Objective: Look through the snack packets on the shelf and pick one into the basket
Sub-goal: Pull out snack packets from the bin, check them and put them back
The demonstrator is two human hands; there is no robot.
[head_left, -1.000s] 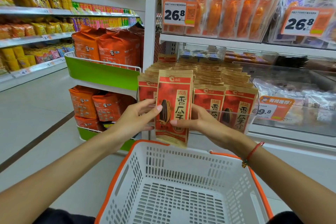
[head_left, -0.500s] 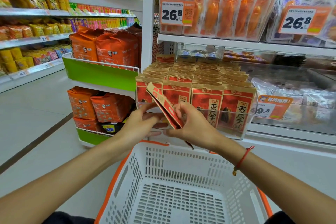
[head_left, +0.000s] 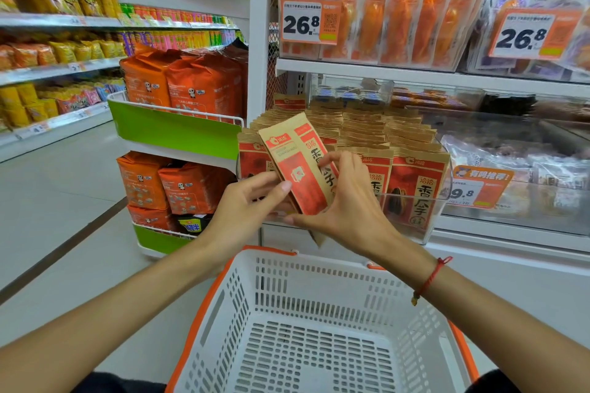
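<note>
Red-and-brown paper snack packet [head_left: 298,169], tilted, pinched by your left hand [head_left: 249,210] & right hand [head_left: 348,210] fingers, above white plastic basket [head_left: 319,271] far rim, w/ shelf-front packets [head_left: 415,182] behind.

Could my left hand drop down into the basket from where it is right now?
Probably yes. The left hand holds the packet together with the right hand, just above the basket. The basket's top is open and nothing sits between them.
</note>
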